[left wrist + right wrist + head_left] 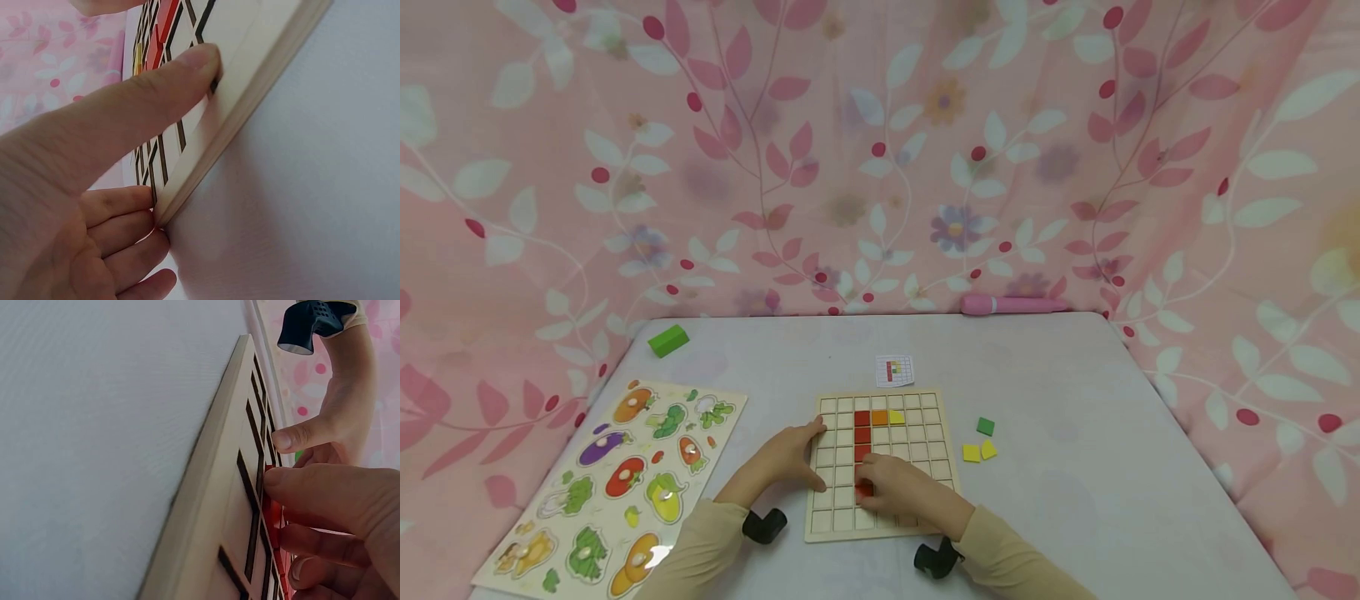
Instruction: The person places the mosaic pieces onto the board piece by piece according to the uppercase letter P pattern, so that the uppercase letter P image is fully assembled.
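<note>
A wooden grid board (842, 526) lies on the table in the head view. It carries a column of red square tiles (862, 435), with an orange tile (879, 417) and a yellow tile (897, 417) beside the top one. My left hand (785, 457) rests at the board's left edge, its thumb (169, 84) on the rim and its fingers spread along the side. Low in the red column, my right hand (901, 487) pinches a red tile (271, 512) between thumb and fingers, right at the grid. The fingers partly hide that tile.
Right of the board lie a green tile (985, 427) and two yellow pieces (972, 452). A small pattern card (895, 371) sits behind it. At left are a vegetable puzzle board (647, 533) and a green block (668, 341). A pink pen-like object (1015, 305) lies along the back edge.
</note>
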Demonstrator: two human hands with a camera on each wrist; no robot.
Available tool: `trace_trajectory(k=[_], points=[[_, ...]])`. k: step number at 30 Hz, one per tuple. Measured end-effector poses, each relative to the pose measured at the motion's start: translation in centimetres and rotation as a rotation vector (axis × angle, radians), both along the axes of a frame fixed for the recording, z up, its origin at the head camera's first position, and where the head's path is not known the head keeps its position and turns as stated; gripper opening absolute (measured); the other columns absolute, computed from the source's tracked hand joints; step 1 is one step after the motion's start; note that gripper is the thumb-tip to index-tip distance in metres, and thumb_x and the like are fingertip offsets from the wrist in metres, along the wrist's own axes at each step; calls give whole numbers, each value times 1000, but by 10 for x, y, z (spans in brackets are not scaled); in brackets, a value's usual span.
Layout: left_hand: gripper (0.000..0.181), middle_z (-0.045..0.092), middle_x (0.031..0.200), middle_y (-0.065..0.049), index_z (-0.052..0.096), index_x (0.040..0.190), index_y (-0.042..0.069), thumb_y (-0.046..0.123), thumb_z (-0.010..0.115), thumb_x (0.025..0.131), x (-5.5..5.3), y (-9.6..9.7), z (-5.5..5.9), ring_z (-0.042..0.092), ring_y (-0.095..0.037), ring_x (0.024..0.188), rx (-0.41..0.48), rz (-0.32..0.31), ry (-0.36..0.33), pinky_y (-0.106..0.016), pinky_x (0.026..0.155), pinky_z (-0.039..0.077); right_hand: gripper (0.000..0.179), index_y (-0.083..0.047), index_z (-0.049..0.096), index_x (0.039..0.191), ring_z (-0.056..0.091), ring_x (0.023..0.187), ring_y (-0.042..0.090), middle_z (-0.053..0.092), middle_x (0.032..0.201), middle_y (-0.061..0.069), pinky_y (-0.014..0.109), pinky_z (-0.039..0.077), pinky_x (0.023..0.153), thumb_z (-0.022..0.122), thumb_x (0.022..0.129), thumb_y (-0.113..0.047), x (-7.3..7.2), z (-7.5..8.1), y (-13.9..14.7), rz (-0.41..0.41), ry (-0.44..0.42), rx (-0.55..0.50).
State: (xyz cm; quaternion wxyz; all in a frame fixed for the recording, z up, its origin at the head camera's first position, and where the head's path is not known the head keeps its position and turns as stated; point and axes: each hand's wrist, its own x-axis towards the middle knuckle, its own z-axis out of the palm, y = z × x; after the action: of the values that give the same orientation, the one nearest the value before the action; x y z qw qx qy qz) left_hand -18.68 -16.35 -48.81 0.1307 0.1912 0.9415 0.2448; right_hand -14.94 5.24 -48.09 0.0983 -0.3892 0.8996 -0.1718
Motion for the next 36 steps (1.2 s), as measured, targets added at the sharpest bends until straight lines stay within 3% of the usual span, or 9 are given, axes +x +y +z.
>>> trace_trajectory(k=[8, 24, 33, 36], points=[[96, 39, 135, -14, 45, 130, 2, 32, 87, 50, 1, 1, 1, 39, -31, 119, -6, 3, -9, -42, 95, 32, 12, -16, 66, 89, 42, 66, 1, 48, 81, -11, 10, 37, 59, 68, 80, -24, 0, -2, 2, 34, 17, -56], [98, 41, 133, -16, 43, 131, 1, 34, 87, 50, -2, 0, 3, 40, -32, 118, -9, -2, 6, -43, 95, 32, 15, -13, 70, 90, 47, 71, 1, 55, 83, -10, 12, 42, 66, 66, 82, -24, 2, -1, 9, -27, 8, -105], [97, 40, 134, -16, 44, 131, 1, 35, 87, 50, 0, 0, 0, 39, -33, 118, 2, -10, -8, -44, 95, 32, 7, -15, 69, 89, 50, 71, 1, 58, 84, -12, 7, 40, 68, 65, 83, -15, 1, 5, 18, 138, -6, -143], [98, 39, 134, -16, 43, 131, 1, 34, 87, 50, 1, 0, 0, 39, -33, 119, 5, -8, -16, -44, 95, 32, 11, -13, 70, 92, 50, 69, 1, 59, 84, -12, 8, 40, 67, 65, 83, -13, 1, 4, 21, 147, -63, -141]])
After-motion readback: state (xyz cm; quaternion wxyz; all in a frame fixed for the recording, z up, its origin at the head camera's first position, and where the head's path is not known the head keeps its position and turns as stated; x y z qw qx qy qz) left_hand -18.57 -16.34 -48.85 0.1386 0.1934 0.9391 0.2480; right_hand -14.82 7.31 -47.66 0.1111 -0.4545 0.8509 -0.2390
